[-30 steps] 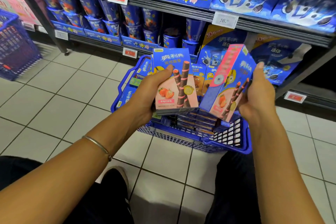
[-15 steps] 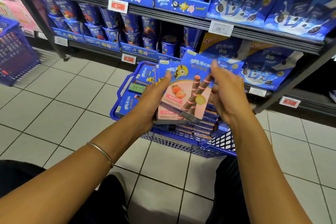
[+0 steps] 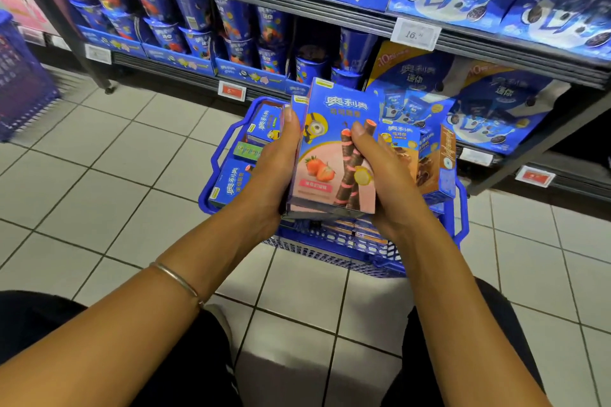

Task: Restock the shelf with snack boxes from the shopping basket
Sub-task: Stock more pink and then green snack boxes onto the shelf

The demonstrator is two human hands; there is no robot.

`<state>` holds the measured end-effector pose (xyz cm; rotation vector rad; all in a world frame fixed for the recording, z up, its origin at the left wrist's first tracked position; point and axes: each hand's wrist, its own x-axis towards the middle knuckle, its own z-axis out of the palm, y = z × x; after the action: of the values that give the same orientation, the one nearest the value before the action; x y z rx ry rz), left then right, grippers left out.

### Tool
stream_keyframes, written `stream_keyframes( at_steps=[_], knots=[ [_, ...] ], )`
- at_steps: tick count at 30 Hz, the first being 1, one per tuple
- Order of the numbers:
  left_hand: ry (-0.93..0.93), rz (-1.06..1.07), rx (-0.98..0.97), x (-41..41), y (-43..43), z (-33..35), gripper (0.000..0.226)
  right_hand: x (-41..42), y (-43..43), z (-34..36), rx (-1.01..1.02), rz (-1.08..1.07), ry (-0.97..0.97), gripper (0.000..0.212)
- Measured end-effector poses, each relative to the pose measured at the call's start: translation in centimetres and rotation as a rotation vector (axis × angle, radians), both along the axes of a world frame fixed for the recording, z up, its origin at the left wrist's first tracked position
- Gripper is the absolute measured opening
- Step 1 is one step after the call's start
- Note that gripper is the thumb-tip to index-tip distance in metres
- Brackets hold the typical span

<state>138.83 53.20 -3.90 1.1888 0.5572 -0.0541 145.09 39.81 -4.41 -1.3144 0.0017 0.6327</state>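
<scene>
1. Snack boxes point(image 3: 334, 158) in a small stack, held upright just above the basket point(image 3: 337, 253), in the middle of the view.
2. Front box blue on top and pink below, with strawberries and chocolate sticks drawn on it.
3. Left grip point(image 3: 274, 172) at 9 o'clock of the stack, wrapped round that side and holding it tight, one fingertip up along the edge.
4. Right grip point(image 3: 380, 175) at 3 o'clock of the stack, curled round the other side and holding it too, one fingertip on the front box.
5. Thin bracelet point(image 3: 178, 279) on the left wrist.
6. Basket blue, down on the floor point(image 3: 99, 158) of white tiles, right in front of the shelf point(image 3: 330, 15).
7. More boxes inside the basket: blue ones point(image 3: 236, 183) at 9 o'clock of the stack, a brown one point(image 3: 436, 165) standing at 3 o'clock, flat ones low down under the two grips.
8. Shelf at 12 o'clock, packed with blue cups point(image 3: 195, 43) toward 11 o'clock and big blue bags point(image 3: 502, 102) toward 2 o'clock.
9. Price tags point(image 3: 415, 34) clipped on the shelf edges, some white and some red.
10. Second basket point(image 3: 23, 92), also blue, far off at 9 o'clock and blurry.
11. Dark trousers point(image 3: 165, 357) at 6 o'clock, one knee on each side of the view.
</scene>
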Motion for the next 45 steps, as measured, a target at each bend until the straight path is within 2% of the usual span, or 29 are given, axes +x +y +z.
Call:
stream_keyframes(
  at_steps=[3, 6, 10, 14, 16, 20, 25, 29, 33, 35, 39, 42, 45],
  knots=[
    [0.028, -0.01, -0.006, 0.4, 0.8, -0.6, 0.068, 0.3, 0.9, -0.7, -0.026, 0.025, 0.054, 0.072],
    [0.024, -0.026, -0.057, 1.2, 2.2, -1.4, 0.067, 0.7, 2.0, -1.2, -0.021, 0.021, 0.097, 0.072],
    [0.015, -0.042, -0.19, 2.0, 3.8, -1.4, 0.061, 1.4, 3.6, -1.2, -0.032, -0.013, 0.085, 0.047],
    [0.061, 0.026, -0.272, 1.0, 5.2, 3.0, 0.059, 0.9, 5.7, 3.2, -0.1, -0.023, 0.071, 0.022],
    [0.072, 0.08, -0.329, 0.3, 6.2, 6.4, 0.058, 0.4, 7.0, 6.8, -0.135, 0.0, 0.027, 0.014],
    [0.128, 0.164, -0.399, -2.6, 8.9, 16.5, 0.055, -1.9, 9.6, 17.0, -0.197, 0.092, 0.016, 0.031],
    [0.146, 0.201, -0.411, -6.6, 11.9, 32.9, 0.061, -4.9, 12.6, 34.1, -0.224, 0.136, -0.032, 0.043],
    [0.063, 0.188, -0.463, -9.6, 14.9, 45.5, 0.061, -7.4, 14.6, 47.5, -0.242, 0.289, -0.098, 0.055],
    [-0.007, 0.217, -0.416, -10.9, 18.5, 55.3, 0.064, -8.3, 18.0, 57.8, -0.199, 0.32, -0.149, 0.037],
    [-0.022, 0.227, -0.394, -10.9, 20.3, 58.8, 0.064, -8.3, 20.2, 61.9, -0.196, 0.308, -0.183, 0.038],
    [-0.137, 0.202, -0.352, -9.2, 24.8, 63.6, 0.065, -7.0, 24.7, 67.7, -0.141, 0.296, -0.281, 0.056],
    [-0.205, 0.183, -0.29, -7.3, 27.8, 66.7, 0.06, -5.5, 27.1, 70.3, -0.079, 0.281, -0.275, 0.04],
    [-0.251, 0.164, -0.23, -5.0, 30.4, 69.4, 0.058, -3.7, 29.0, 73.1, -0.055, 0.265, -0.342, 0.037]
  ],
)
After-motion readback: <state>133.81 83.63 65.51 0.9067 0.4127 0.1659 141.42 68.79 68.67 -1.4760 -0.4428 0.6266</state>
